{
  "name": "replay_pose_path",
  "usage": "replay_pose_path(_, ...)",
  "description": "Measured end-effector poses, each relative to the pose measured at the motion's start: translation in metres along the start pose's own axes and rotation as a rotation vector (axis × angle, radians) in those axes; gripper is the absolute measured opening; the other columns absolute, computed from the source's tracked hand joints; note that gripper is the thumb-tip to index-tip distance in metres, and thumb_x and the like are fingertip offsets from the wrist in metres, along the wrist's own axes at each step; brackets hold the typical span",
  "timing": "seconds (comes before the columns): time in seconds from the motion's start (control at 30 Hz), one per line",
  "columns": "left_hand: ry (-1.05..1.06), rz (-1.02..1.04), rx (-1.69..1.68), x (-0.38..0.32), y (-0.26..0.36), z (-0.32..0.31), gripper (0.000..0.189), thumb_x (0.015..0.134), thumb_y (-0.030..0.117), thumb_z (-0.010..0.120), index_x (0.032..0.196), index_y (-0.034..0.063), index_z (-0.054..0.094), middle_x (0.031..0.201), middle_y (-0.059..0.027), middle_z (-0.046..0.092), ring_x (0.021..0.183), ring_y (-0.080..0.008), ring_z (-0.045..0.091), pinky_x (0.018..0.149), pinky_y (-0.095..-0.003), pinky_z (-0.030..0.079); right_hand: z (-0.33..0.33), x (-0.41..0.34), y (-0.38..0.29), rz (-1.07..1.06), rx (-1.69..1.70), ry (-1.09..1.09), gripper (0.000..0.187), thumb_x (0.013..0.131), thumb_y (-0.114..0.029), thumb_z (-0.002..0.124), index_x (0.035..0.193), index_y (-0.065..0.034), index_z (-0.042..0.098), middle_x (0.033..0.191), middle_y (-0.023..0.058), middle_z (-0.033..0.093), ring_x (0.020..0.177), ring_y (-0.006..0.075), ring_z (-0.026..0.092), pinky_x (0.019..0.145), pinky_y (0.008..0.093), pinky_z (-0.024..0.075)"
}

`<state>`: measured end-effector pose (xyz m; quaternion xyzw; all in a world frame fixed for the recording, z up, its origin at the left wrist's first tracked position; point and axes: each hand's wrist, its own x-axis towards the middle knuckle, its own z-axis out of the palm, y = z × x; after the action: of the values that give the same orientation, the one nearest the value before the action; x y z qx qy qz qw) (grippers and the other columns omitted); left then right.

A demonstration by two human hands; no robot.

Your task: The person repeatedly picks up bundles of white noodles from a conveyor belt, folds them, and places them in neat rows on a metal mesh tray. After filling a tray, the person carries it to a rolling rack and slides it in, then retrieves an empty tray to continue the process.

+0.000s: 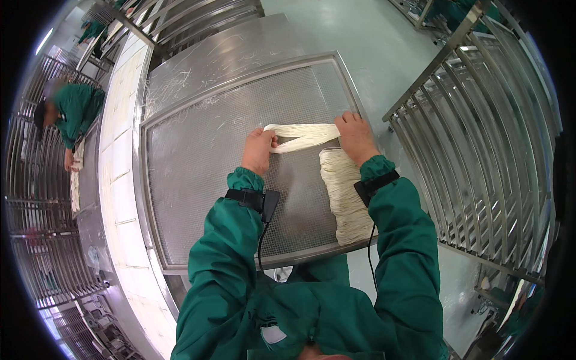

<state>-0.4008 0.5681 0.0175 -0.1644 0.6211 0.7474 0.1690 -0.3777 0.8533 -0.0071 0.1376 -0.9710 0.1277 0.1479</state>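
Observation:
A loose bundle of pale noodle strands (306, 135) stretches between my two hands over a wire-mesh tray with a metal frame (216, 180). My left hand (258, 148) grips its left end, where the strands part into a loop with a gap in the middle. At the tray's right side my right hand (356, 137) pinches the other end. Just below that hand, a stack of folded noodle bundles (346, 198) lies along the tray's right edge, partly covered by my right forearm.
Left of the tray runs a long white conveyor (121, 180). Beyond it a co-worker in green (76, 110) bends over other noodles (75, 193). A slatted metal rack (468, 148) stands close on the right. Noodle scraps (173, 83) litter the steel table (252, 40) behind the tray.

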Motion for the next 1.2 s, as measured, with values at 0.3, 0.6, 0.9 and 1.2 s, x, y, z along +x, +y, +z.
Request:
replay_pose_path(0.3,-0.519,0.016,0.302,-0.035,0.057,0.093,0.04,0.096,0.013,0.063,0.132,-0.0053,0.062,0.113,-0.0094,0.071,0.102,-0.0173,0.068,0.092,-0.0291,0.054,-0.03,-0.03,0.028,0.182,0.469,0.151,0.029,0.081,0.005,0.058,0.108,-0.0014,0.067,0.114,0.017,0.064,0.108,0.0385,0.061,0.091,0.0445,0.052)
replay_pose_path(0.6,-0.427,0.449,0.602,0.016,-0.002,0.135,0.026,0.094,0.009,0.061,0.112,-0.0054,0.073,0.103,-0.0162,0.075,0.085,-0.0281,0.07,0.078,-0.0366,0.056,-0.032,-0.034,0.03,0.093,0.517,0.284,0.022,0.08,0.0,0.067,0.102,-0.0029,0.068,0.109,0.015,0.066,0.103,0.0353,0.063,0.087,0.044,0.0513)
replay_pose_path(0.9,0.07,1.112,1.033,0.037,-0.058,0.098,0.017,0.082,0.015,0.064,0.095,0.01,0.074,0.095,-0.0101,0.066,0.099,-0.0317,0.061,0.086,-0.0482,0.046,-0.003,-0.025,0.044,-0.025,0.228,0.147,0.005,0.083,0.002,0.059,0.082,-0.0023,0.057,0.095,0.0153,0.06,0.102,0.0374,0.056,0.091,0.0507,0.0441)
replay_pose_path(1.2,0.303,0.869,0.948,-0.034,-0.051,-0.154,0.028,0.101,0.024,0.054,0.114,0.0037,0.069,0.119,-0.0147,0.065,0.111,-0.0358,0.058,0.1,-0.0525,0.042,0.015,-0.027,0.068,0.058,-0.019,-0.104,0.054,0.105,-0.023,0.048,0.154,-0.0008,0.04,0.164,0.0205,0.032,0.151,0.0385,0.031,0.121,0.048,0.0272)
